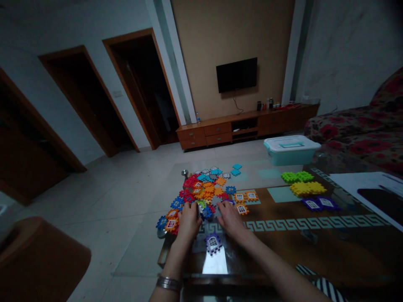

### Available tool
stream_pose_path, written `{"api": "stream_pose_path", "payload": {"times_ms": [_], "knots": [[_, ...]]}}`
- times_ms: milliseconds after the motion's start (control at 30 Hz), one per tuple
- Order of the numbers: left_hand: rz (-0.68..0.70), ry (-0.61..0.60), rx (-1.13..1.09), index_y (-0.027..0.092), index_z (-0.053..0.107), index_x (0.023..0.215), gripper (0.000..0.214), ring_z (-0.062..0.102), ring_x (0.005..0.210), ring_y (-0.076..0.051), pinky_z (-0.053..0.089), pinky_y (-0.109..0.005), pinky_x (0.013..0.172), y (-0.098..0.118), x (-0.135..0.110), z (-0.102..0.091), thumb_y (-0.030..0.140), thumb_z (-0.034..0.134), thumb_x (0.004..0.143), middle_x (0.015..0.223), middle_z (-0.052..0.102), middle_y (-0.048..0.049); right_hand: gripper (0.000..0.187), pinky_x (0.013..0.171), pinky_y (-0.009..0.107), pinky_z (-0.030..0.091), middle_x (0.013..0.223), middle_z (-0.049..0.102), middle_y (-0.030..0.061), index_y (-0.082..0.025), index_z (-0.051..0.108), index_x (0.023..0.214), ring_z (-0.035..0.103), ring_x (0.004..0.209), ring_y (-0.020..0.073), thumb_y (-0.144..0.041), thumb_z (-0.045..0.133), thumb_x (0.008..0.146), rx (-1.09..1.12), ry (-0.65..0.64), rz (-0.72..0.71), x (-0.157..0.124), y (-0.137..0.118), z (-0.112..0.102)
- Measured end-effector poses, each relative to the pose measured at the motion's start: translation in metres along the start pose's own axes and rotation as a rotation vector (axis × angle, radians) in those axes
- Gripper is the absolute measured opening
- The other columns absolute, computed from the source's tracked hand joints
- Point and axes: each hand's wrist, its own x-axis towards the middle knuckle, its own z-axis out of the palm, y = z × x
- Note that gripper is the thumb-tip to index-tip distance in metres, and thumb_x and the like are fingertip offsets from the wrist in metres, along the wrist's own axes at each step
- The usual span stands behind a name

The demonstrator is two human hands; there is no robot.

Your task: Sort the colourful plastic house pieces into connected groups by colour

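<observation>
A loose heap of colourful interlocking plastic tiles (206, 192) with toothed edges covers the left part of the glass table. My left hand (189, 220) is at the heap's near side, fingers curled down among blue and orange tiles; what they hold is hidden. Opposite it, my right hand (231, 217) has its fingers bent together at a grey tile (217, 211) on the near right edge; whether it grips that tile is unclear. Between the forearms lies a purple window tile (213, 243). Orange window tiles (242, 209) lie just beyond my right hand.
Sorted on the glass table (267, 247) are green tiles (297, 176), yellow tiles (307, 188) and purple window tiles (320, 204). Beyond them stands a lidded teal box (291, 151). White paper (352, 186) with a dark flat object (378, 203) lies at right.
</observation>
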Motion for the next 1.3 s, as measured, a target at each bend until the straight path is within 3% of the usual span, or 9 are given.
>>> {"api": "stream_pose_path", "payload": {"times_ms": [133, 300, 500, 667, 967, 1067, 1133, 1300], "knots": [[-0.008, 0.075, -0.118, 0.018, 0.049, 0.115, 0.04, 0.048, 0.114, -0.025, 0.038, -0.037, 0.094, 0.005, -0.002, -0.002, 0.01, 0.053, 0.075, 0.115, 0.048, -0.0101, 0.045, 0.088, 0.031, 0.046, 0.117, 0.055, 0.013, -0.017, 0.059, 0.117, 0.056, 0.105, 0.0231, -0.001, 0.05, 0.076, 0.089, 0.049, 0.006, 0.004, 0.015, -0.004], [0.091, 0.132, -0.319, 0.019, 0.047, 0.105, 0.039, 0.047, 0.11, -0.022, 0.04, -0.035, 0.097, 0.02, -0.011, 0.001, 0.003, 0.052, 0.07, 0.109, 0.044, -0.0074, 0.045, 0.088, 0.031, 0.046, 0.11, 0.061, 0.0097, -0.018, 0.062, 0.113, 0.058, 0.102, 0.0205, 0.001, 0.043, 0.078, 0.167, 0.099, -0.029, 0.004, 0.031, -0.009], [0.3, -0.053, -0.397, 0.021, 0.045, 0.104, 0.035, 0.048, 0.11, -0.021, 0.042, -0.032, 0.096, 0.06, -0.041, 0.006, 0.014, 0.057, 0.072, 0.114, 0.044, -0.0071, 0.04, 0.094, 0.037, 0.045, 0.115, 0.066, 0.0102, -0.019, 0.061, 0.118, 0.06, 0.107, 0.0214, -0.006, 0.048, 0.082, 0.251, 0.105, -0.025, -0.004, 0.045, -0.015], [0.411, -0.234, -0.277, 0.02, 0.047, 0.105, 0.034, 0.05, 0.109, -0.024, 0.043, -0.034, 0.095, 0.087, -0.065, 0.011, 0.02, 0.057, 0.073, 0.118, 0.047, -0.0097, 0.027, 0.092, 0.037, 0.047, 0.105, 0.071, 0.0109, -0.016, 0.068, 0.101, 0.064, 0.101, 0.023, -0.012, 0.05, 0.082, 0.281, 0.028, 0.002, -0.013, 0.064, -0.033], [0.473, -0.253, -0.197, 0.019, 0.051, 0.112, 0.037, 0.046, 0.113, -0.027, 0.04, -0.038, 0.096, 0.099, -0.07, 0.032, 0.019, 0.058, 0.075, 0.122, 0.05, -0.0109, 0.025, 0.088, 0.036, 0.048, 0.099, 0.073, 0.0076, -0.02, 0.07, 0.093, 0.066, 0.095, 0.0231, -0.02, 0.048, 0.081, 0.375, -0.006, 0.139, -0.042, 0.126, -0.07], [0.469, -0.263, -0.157, 0.019, 0.051, 0.12, 0.047, 0.044, 0.119, -0.028, 0.038, -0.039, 0.1, 0.098, -0.065, 0.022, 0.022, 0.064, 0.075, 0.129, 0.048, -0.0112, 0.025, 0.083, 0.033, 0.049, 0.094, 0.073, 0.0066, -0.019, 0.07, 0.092, 0.066, 0.091, 0.0229, -0.018, 0.05, 0.079, 0.292, -0.072, 0.18, -0.054, 0.139, -0.075], [0.389, -0.244, -0.081, 0.019, 0.052, 0.121, 0.046, 0.045, 0.12, -0.028, 0.038, -0.039, 0.1, 0.09, -0.06, 0.008, 0.019, 0.063, 0.076, 0.13, 0.049, -0.0115, 0.025, 0.081, 0.032, 0.048, 0.094, 0.073, 0.0071, -0.018, 0.071, 0.091, 0.066, 0.089, 0.0224, -0.014, 0.05, 0.078, 0.195, -0.11, 0.178, -0.059, 0.142, -0.08], [0.094, -0.218, 0.222, 0.013, 0.057, 0.113, 0.035, 0.052, 0.116, -0.031, 0.042, -0.04, 0.094, 0.034, -0.047, -0.026, 0.017, 0.058, 0.079, 0.121, 0.056, -0.0169, 0.025, 0.087, 0.035, 0.045, 0.101, 0.068, 0.0131, -0.013, 0.069, 0.097, 0.061, 0.099, 0.0252, -0.01, 0.056, 0.076, -0.029, -0.037, 0.124, -0.055, 0.128, -0.087]]}}
